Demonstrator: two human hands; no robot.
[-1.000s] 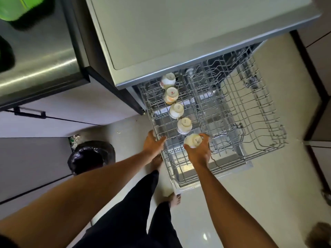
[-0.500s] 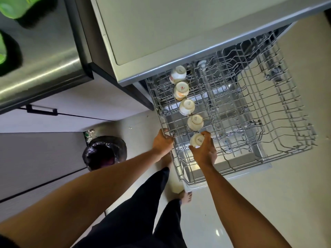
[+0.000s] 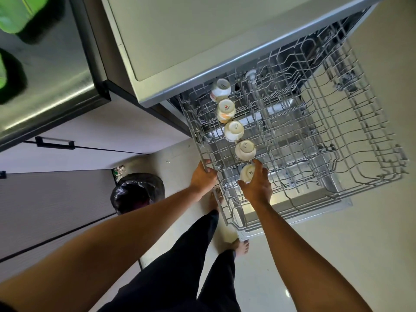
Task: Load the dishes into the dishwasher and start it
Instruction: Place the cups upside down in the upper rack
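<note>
The dishwasher [image 3: 202,41] stands open with its grey wire upper rack [image 3: 326,136] pulled out over the floor. Several white cups stand upside down in a row along the rack's left side, from the farthest cup [image 3: 221,90] to the fourth cup [image 3: 245,150]. My right hand [image 3: 256,185] grips the nearest cup [image 3: 247,173], upside down at the front of that row. My left hand [image 3: 202,177] holds the rack's left front rim, fingers curled over the wire.
A bin lined with a black bag [image 3: 137,192] sits on the floor to the left. A steel counter [image 3: 45,86] with green items [image 3: 20,12] runs above pale cabinet fronts [image 3: 78,136]. The lower rack and open door [image 3: 292,212] lie beneath. My legs and bare feet stand close by.
The view has shifted, so the rack sits more to the right in the frame. Both hands keep their holds; the nearest cup stays at the front of the row.
</note>
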